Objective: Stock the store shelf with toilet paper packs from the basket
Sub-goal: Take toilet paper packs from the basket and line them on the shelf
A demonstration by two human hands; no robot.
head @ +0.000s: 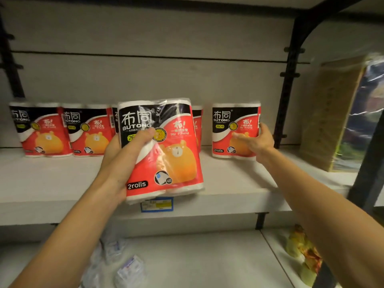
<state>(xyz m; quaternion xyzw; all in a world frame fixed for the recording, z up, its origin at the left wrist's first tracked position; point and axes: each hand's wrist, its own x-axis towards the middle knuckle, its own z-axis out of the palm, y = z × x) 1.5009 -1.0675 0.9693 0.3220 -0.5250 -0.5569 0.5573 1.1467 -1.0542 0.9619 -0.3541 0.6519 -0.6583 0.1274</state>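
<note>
My left hand (126,156) grips a red, black and white two-roll toilet paper pack (166,150), held upright in front of the white shelf (52,183). My right hand (256,140) holds another pack (232,123) that stands on the shelf at the right, thumb at its right side and fingers across its front. Along the back of the shelf stand two more packs at the left (41,129) (89,132), and a further pack (197,125) is mostly hidden behind the held one. The basket is out of view.
A black upright post (288,90) borders the shelf bay on the right, with a tall wrapped bundle (340,117) beyond it. A blue and yellow price label (158,204) sits on the shelf edge. The lower shelf holds small white packets (124,265) and yellow-green bags (303,252).
</note>
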